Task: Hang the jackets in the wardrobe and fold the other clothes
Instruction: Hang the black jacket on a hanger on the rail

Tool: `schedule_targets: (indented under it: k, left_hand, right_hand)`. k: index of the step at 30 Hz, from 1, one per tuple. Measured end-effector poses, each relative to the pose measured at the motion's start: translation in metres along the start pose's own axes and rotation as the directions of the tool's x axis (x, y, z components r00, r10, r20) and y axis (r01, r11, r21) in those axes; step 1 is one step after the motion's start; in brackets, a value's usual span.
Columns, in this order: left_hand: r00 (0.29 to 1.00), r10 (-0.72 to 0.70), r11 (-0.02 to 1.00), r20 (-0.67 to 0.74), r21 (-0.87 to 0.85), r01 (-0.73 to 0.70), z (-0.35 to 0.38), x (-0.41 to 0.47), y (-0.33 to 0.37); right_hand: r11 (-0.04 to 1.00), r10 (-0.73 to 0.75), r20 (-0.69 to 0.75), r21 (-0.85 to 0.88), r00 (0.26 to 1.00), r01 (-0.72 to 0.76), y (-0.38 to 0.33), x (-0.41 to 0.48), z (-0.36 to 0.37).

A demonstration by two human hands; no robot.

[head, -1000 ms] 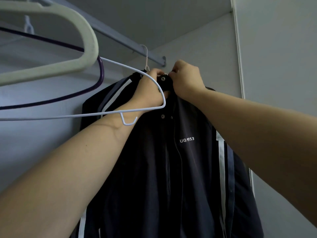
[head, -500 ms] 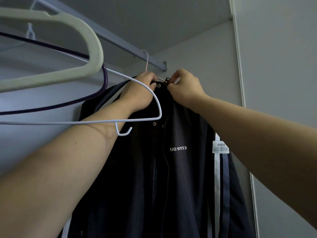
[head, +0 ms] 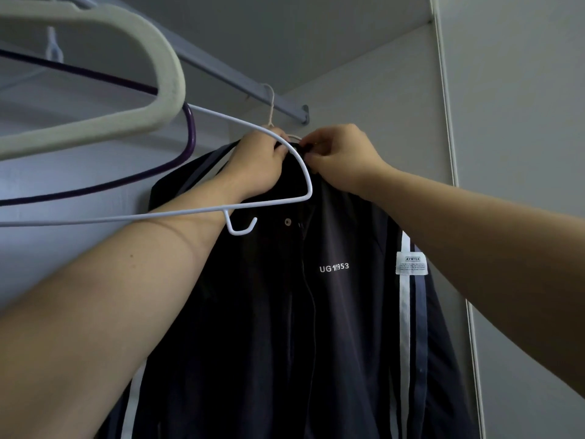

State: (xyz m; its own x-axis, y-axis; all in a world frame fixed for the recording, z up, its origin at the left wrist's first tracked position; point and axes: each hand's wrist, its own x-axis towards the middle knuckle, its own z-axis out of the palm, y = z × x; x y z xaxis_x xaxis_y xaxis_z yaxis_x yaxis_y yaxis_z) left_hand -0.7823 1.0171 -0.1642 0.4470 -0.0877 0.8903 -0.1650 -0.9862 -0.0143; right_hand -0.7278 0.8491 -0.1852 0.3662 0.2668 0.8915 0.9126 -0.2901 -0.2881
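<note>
Dark fabric with white stripes fills the middle of the view: this is the jacket (head: 348,327), and it already hangs in the wardrobe. The thin hook of its hanger (head: 271,106) sits over the rail (head: 221,69), near the rail's end by the side wall.

Both hands are at the collar. The left hand (head: 253,166) has its fingers curled round the collar edge. The right hand (head: 343,160) pinches the other edge between thumb and fingertips. The two edges are very near together, so I judge that the person is closing or straightening the neck. The fastening itself is hidden by the fingers.

So the hanging of this jacket seems almost done, and only this small fixing is left. The other clothes to fold are not in view, so I cannot tell how much of that part remains.

By count I see one jacket, one rail and two hands. There are four hangers: the one that carries the jacket and three bare ones, a pale thick hanger (head: 158,99), a purple hanger (head: 190,131) and a white wire hanger (head: 307,179).
</note>
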Motion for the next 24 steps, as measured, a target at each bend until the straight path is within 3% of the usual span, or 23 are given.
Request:
schedule_targets:
  k: [6,10,15,24]
  left_hand:
    - [0.999,-0.026,0.995,-0.045,-0.099,0.022,0.001,0.001,0.001]
    - [0.998,-0.054,0.983,-0.037,-0.180,0.046,-0.002,-0.003,0.004]
    - [0.997,-0.077,0.976,-0.014,-0.204,0.073,-0.004,-0.004,0.004]
    - [0.995,-0.102,0.976,-0.021,-0.196,0.096,-0.009,-0.004,0.004]
  right_hand:
    - [0.937,-0.252,-0.019,-0.255,0.968,0.239,-0.007,0.004,0.003]
    - [0.929,-0.236,0.034,-0.286,0.971,0.236,-0.008,0.009,0.011]
    - [0.965,-0.125,0.037,-0.229,0.991,0.131,-0.011,0.017,0.013]
    - [0.907,-0.120,0.091,-0.394,0.989,0.147,-0.009,0.017,0.007]
